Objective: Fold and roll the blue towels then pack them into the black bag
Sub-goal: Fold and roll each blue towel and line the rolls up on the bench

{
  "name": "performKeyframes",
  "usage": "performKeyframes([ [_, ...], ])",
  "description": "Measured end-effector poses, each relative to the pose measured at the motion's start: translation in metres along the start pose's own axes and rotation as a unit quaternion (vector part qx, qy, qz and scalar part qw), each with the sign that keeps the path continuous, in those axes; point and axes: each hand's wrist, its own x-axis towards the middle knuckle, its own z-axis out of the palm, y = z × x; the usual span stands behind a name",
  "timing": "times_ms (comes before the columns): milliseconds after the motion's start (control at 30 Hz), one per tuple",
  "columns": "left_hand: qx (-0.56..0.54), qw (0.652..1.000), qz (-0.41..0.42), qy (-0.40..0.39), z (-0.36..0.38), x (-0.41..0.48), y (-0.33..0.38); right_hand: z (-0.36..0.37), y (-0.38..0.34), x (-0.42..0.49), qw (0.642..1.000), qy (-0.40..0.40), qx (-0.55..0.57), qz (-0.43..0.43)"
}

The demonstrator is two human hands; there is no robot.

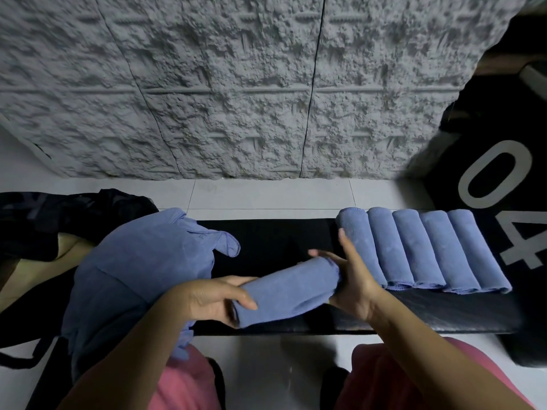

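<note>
A rolled blue towel (288,291) lies slanted just above the black board (275,238), held at both ends. My left hand (207,300) grips its near left end. My right hand (352,273) cups its far right end, with the fingers curled round it. Several finished blue rolls (426,250) lie side by side on the board to the right; the leftmost roll touches my right hand. A loose pile of unrolled blue towels (130,270) lies on the left. The black bag (59,220) sits at the far left, partly hidden by the pile.
A large black object with a white "04" (503,202) stands at the right, beside the rolls. A rough grey wall (236,84) rises behind a strip of white tiled floor (266,196). My pink-clad knees (189,383) are below the board.
</note>
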Motion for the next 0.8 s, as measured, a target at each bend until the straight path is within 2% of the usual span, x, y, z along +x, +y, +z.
performKeyframes([
  [100,-0.042,0.997,-0.007,0.058,-0.022,0.005,-0.004,-0.004,0.007,-0.004,0.992,0.007,-0.102,0.079],
  [200,-0.12,0.98,0.008,0.161,-0.034,0.017,-0.01,-0.009,0.022,-0.004,0.986,0.011,-0.107,0.126],
  [300,-0.21,0.95,0.063,0.221,-0.028,0.044,-0.003,-0.006,0.033,-0.004,0.981,0.035,-0.13,0.138],
  [400,-0.225,0.932,0.113,0.261,-0.009,0.084,0.023,-0.001,0.038,0.001,0.991,0.107,-0.056,0.057],
  [600,-0.192,0.928,0.149,0.283,0.033,0.148,0.065,-0.013,0.049,0.03,0.954,0.288,-0.034,-0.074],
  [800,-0.062,0.942,0.157,0.289,0.074,0.161,0.063,-0.017,0.06,0.043,0.926,0.354,0.027,-0.129],
])
